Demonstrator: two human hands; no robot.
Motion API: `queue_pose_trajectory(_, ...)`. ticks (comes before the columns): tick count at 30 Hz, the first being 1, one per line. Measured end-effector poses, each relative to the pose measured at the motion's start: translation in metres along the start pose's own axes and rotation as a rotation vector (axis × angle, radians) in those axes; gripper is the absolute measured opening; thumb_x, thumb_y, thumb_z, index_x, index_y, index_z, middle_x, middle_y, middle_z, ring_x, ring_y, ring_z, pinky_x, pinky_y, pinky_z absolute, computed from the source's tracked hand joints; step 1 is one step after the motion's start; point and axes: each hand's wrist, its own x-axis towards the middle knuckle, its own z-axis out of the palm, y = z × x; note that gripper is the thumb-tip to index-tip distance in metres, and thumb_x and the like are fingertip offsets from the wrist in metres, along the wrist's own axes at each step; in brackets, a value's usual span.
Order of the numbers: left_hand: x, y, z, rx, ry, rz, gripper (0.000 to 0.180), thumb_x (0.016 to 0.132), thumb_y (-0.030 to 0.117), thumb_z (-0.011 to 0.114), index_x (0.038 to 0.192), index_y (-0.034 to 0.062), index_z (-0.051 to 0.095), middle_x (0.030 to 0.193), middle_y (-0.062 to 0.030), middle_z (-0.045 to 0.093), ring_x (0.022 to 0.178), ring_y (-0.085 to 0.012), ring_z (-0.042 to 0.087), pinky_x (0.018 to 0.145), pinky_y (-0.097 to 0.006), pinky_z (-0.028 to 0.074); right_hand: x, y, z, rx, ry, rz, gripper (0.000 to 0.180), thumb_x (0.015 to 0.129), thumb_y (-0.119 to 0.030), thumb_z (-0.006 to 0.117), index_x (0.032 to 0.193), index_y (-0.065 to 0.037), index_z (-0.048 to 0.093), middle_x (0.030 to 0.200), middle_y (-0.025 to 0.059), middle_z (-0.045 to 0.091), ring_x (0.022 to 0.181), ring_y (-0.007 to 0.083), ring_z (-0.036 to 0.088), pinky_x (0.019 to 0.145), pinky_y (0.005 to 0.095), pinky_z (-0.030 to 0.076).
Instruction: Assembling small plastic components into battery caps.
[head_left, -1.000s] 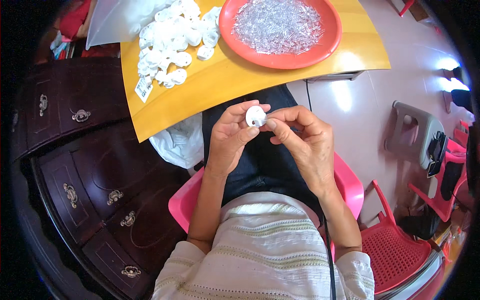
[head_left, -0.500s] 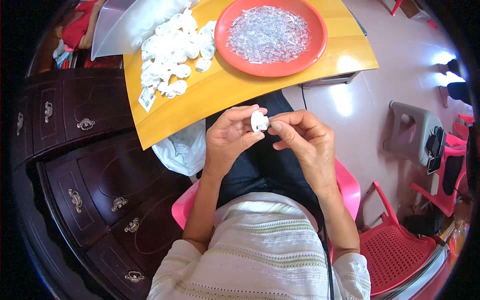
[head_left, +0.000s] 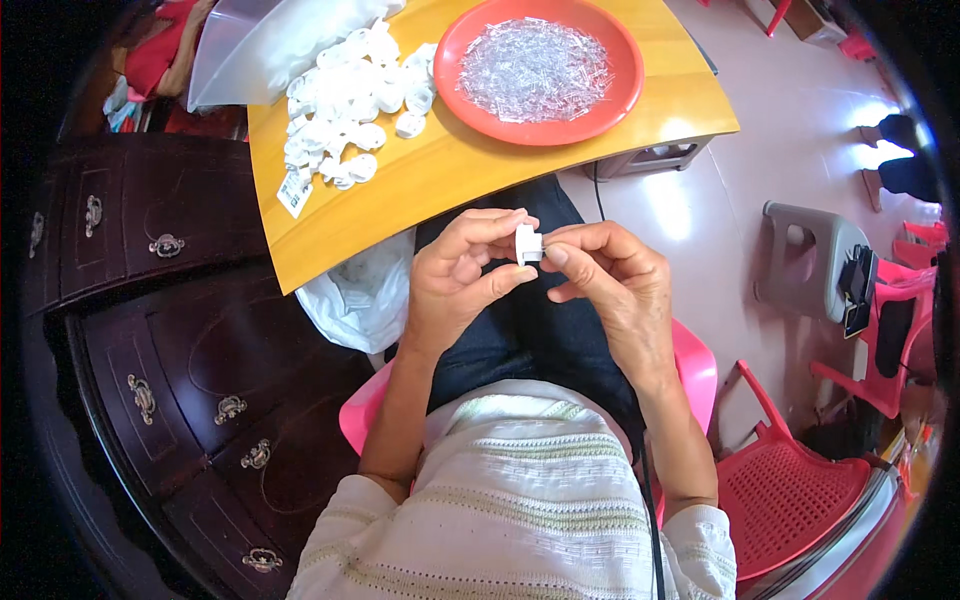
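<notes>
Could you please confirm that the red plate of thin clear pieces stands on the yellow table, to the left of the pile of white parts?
Not quite: the head view shows the red plate of thin clear pieces on the yellow table, but to the right of the pile of white parts, not the left.

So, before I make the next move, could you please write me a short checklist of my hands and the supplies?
1. Small round white plastic piece gripped by the left hand: ok.
2. Right hand pinched close at the piece's right side: ok.
3. Anything thin in that pinch fully seated: cannot tell, too small.
4. Red round plastic plate stocked with thin clear pieces: ok.
5. Loose white plastic pieces laid out singly: not ok, heaped left of the plate.
</notes>
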Motion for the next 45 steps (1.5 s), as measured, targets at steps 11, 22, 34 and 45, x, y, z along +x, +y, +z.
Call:
queue_pose_trajectory(11,-0.01,0.009,0.006,-0.151,0.051,-0.152,0.047,0.084,-0.013,0.063,0.128,-0.0037,0.052,0.117,-0.0111,0.057,0.108,-0.0174,0.059,0.093,-0.03,0.05,-0.008,-0.003,0.001,0.02,-0.045,-0.001,0.012,0.091,-0.01,0.065,0.095,0.001,0.067,0.09,0.0049,0.067,0.08,0.0077,0.062,0.064,0.0218,0.054)
queue_pose_trajectory(22,-0.013,0.015,0.001,-0.14,0.087,-0.162,0.046,0.085,-0.009,0.064,0.129,-0.0043,0.052,0.115,-0.0112,0.06,0.106,-0.0159,0.06,0.092,-0.029,0.049,-0.006,-0.006,0.005,-0.021,-0.078,0.009,0.011,0.093,-0.009,0.062,0.096,0.002,0.063,0.09,0.0052,0.066,0.08,0.0091,0.064,0.063,0.0216,0.055)
queue_pose_trajectory(34,-0.018,0.006,-0.005,-0.156,0.093,-0.138,0.047,0.082,-0.012,0.065,0.127,-0.0037,0.053,0.117,-0.0113,0.057,0.109,-0.017,0.059,0.091,-0.029,0.051,-0.004,0.002,0.008,-0.042,-0.038,-0.022,0.012,0.093,-0.009,0.062,0.097,0.002,0.063,0.091,0.0058,0.066,0.079,0.0095,0.064,0.061,0.0217,0.054)
queue_pose_trajectory(45,-0.015,0.006,-0.002,-0.171,0.112,-0.162,0.049,0.081,-0.014,0.066,0.127,-0.0036,0.053,0.123,-0.0142,0.055,0.11,-0.0189,0.059,0.092,-0.029,0.052,0.0,0.005,0.009,-0.049,-0.011,-0.056,0.011,0.091,-0.008,0.064,0.097,0.001,0.067,0.09,0.0047,0.067,0.076,0.0084,0.062,0.06,0.021,0.053)
